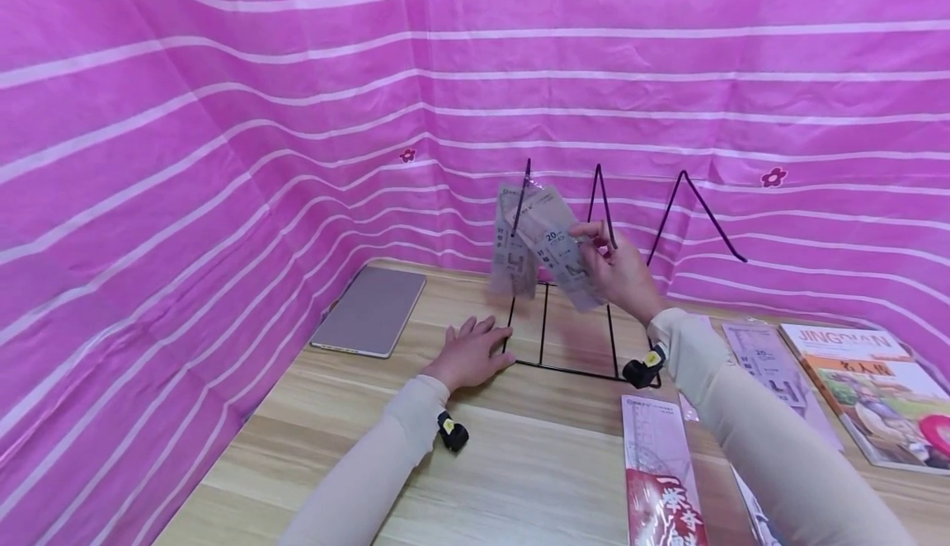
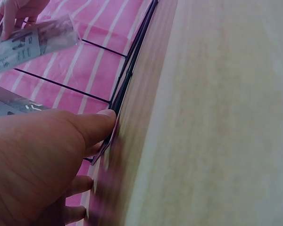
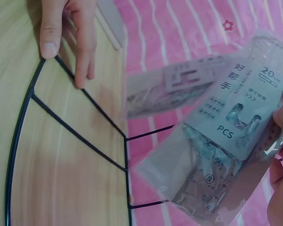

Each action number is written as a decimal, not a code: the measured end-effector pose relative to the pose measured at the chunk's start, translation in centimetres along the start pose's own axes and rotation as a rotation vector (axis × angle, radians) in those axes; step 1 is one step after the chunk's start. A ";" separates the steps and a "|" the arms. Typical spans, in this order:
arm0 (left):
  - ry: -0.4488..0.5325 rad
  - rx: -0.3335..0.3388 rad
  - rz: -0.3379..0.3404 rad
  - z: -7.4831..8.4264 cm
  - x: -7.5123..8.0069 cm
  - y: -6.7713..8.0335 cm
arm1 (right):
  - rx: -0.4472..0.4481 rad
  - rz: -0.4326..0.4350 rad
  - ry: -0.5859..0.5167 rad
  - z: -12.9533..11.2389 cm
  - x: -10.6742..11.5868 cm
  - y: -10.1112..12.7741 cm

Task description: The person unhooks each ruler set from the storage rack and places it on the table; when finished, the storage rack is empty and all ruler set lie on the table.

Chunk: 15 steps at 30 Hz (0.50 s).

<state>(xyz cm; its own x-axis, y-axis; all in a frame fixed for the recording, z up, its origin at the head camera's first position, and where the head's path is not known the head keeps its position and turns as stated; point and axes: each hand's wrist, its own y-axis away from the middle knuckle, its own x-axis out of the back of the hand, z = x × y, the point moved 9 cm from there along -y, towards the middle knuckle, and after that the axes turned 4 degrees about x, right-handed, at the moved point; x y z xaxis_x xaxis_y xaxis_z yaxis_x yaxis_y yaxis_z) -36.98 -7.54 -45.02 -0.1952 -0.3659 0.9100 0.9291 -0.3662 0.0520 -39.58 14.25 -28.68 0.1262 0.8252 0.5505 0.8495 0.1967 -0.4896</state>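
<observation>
The person's right hand (image 1: 619,274) is raised above the wooden worktop (image 1: 519,463), its fingers (image 3: 279,155) pinching a clear plastic ruler packet (image 1: 560,257) by one end. The packet hangs tilted in the air in front of a black wire rack (image 1: 564,340) that stands near the back of the worktop, its thin dividers rising into points against the pink striped cloth (image 1: 223,117). A second, similar packet (image 1: 512,241) is already in the rack, leaning against the leftmost divider just behind and to the left of the held one; in the right wrist view the two overlap, and I cannot tell whether they touch.

The left hand (image 1: 471,355) lies flat on the worktop beside the rack's left front corner, fingers relaxed and spread, gripping nothing. In the left wrist view its thumb (image 2: 96,127) presses against the rack's base wire at that corner.

To the left of this hand, well apart, a grey closed notebook-like slab (image 1: 371,311) lies by the cloth wall. On the right side of the worktop lie another ruler packet with a red lower part (image 1: 660,472), a paler packet (image 1: 772,364) partly under the right sleeve, and a book with a colourful cover (image 1: 876,389) near the edge.
</observation>
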 end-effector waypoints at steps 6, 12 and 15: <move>0.009 -0.011 0.009 0.3 0.0 0.1 | 0.018 -0.050 0.001 -0.7 0.6 0.6; 0.001 -0.010 0.010 0.2 -0.1 0.0 | 0.023 -0.087 -0.031 -1.6 0.8 1.4; -0.003 -0.003 0.012 0.0 -0.1 0.0 | 0.031 -0.096 -0.058 -2.2 0.7 1.7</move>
<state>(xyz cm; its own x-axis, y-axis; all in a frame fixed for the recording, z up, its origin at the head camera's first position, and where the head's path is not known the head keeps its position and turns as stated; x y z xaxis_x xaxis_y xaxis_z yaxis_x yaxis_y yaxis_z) -36.94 -7.49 -45.13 -0.1833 -0.3678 0.9117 0.9304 -0.3644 0.0400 -36.92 13.98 -27.67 0.0146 0.8308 0.5563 0.8398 0.2918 -0.4578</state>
